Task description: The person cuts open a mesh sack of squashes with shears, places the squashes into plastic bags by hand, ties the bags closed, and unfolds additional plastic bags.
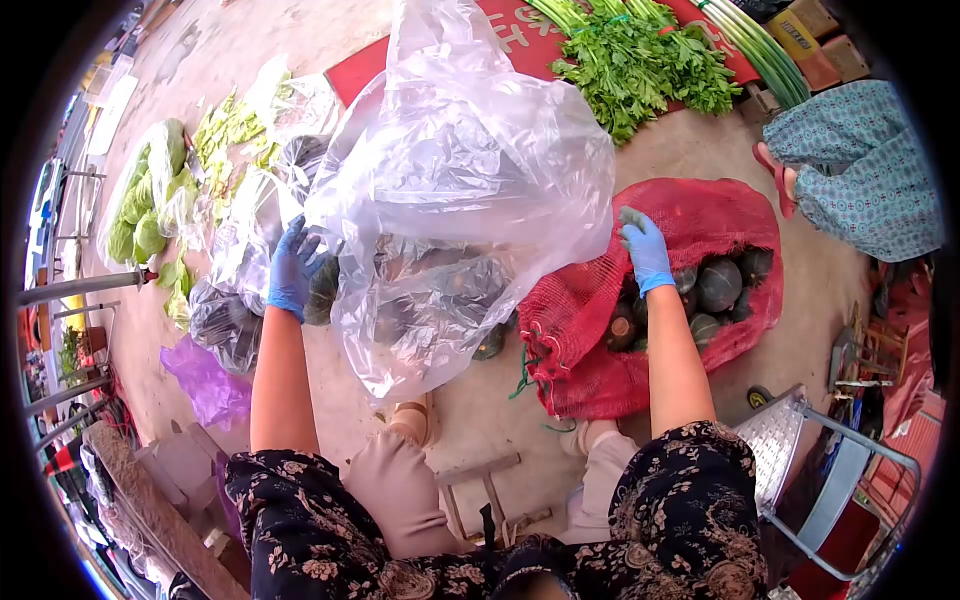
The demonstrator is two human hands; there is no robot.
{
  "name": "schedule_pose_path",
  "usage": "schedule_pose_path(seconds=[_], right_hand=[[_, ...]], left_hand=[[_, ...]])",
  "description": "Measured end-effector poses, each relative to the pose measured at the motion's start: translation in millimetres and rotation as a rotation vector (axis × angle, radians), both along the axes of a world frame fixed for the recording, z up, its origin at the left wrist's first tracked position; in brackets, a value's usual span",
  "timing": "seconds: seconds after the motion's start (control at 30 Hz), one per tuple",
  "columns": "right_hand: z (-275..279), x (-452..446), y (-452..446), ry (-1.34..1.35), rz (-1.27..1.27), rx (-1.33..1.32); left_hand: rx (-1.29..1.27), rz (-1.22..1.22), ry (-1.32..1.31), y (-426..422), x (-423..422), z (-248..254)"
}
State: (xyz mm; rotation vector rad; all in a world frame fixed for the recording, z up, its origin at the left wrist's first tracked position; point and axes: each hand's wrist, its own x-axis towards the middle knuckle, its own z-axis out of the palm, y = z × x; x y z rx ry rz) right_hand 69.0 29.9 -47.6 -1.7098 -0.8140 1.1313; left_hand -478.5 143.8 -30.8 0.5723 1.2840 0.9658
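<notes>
A large clear plastic bag (455,170) billows between my two hands, crumpled and partly see-through, covering part of the ground and some dark round squashes. My left hand (292,268), in a blue glove, is at the bag's left edge with fingers spread. On the other side, my right hand (646,250), also gloved, has its fingers apart close to the bag's right edge; whether they touch it I cannot tell. Beneath my right forearm lies a red mesh sack (690,215), its opening showing several dark green squashes (718,285).
Bagged leafy greens (143,215) and a purple plastic bag (207,380) lie at left. Celery (645,65) and long green onions (760,50) rest at the top. A person in patterned trousers (860,170) stands at right, near a metal-framed chair (850,470).
</notes>
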Motion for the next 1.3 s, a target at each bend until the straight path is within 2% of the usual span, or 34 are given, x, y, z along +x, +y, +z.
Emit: schedule_pose_path(seconds=[0.03,0.1,0.23,0.27,0.3,0.33,0.4,0.43,0.5,0.57,0.63,0.67,0.7,0.73,0.77,0.83,0.87,0.97,1.03,1.07,1.1,1.13,1.23,1.3], right_hand=[[20,-2,1,0.023,-0.071,-0.017],[52,-14,5,0.031,-0.08,0.122],[101,-56,12,-0.131,0.08,0.424],[102,-64,13,-0.27,0.174,0.422],[101,-72,13,-0.409,0.266,0.42],[101,-79,15,-0.55,0.359,0.416],[74,-104,16,-0.377,0.409,0.337],[50,-117,10,-0.404,0.419,0.256],[22,-156,-3,-0.339,0.442,0.135],[11,-195,-18,-0.172,0.456,0.023],[-6,-217,-2,-0.145,0.696,0.081],[-17,-223,1,-0.136,0.812,0.106],[-45,-223,-2,-0.176,0.573,0.244],[-60,-220,3,-0.173,0.406,0.249],[-65,-214,16,-0.132,0.246,0.209],[-67,-202,48,0.152,-0.014,0.101],[-65,-194,67,0.326,-0.165,0.079],[-48,-165,128,0.766,-0.307,0.169],[-29,-141,164,1.02,-0.249,0.278],[-35,-113,189,1.167,-0.13,0.276],[19,-137,190,1.073,-0.184,0.362],[32,-138,202,0.959,-0.218,0.374],[47,-155,199,-0.268,-0.194,0.466],[69,-179,160,-0.96,-0.096,0.595]], left_hand=[[-0.005,-0.011,0.0,-5,1,4],[-0.014,-0.036,-0.002,-18,12,24],[0.204,-0.424,0.241,-53,57,52],[0.066,-0.527,0.209,-55,60,42],[0.219,-0.507,0.374,-62,61,8],[0.198,-0.501,0.427,-67,63,-17],[-0.015,-0.457,0.396,-74,82,-14],[-0.204,-0.406,0.319,-77,103,6],[-0.248,-0.327,0.18,-81,125,-9],[-0.107,-0.387,0.084,-78,150,-20],[0.135,-0.516,-0.024,-70,180,-12],[0.173,-0.615,0.032,-70,194,6],[0.213,-0.718,0.087,-70,208,26],[0.362,-0.824,0.17,-71,217,37],[0.511,-0.93,0.255,-73,224,44],[0.934,-0.866,0.418,-81,231,45],[0.926,-0.984,0.482,-76,229,46],[1.102,-0.792,0.677,-66,215,36],[1.014,-0.779,0.844,-59,199,27],[0.951,-0.778,0.875,-58,189,16],[0.889,-0.777,0.905,-58,180,3],[0.864,-0.761,0.911,-60,171,-5],[0.781,-0.725,0.901,-63,150,-16],[0.699,-0.713,0.867,-70,137,-13]])
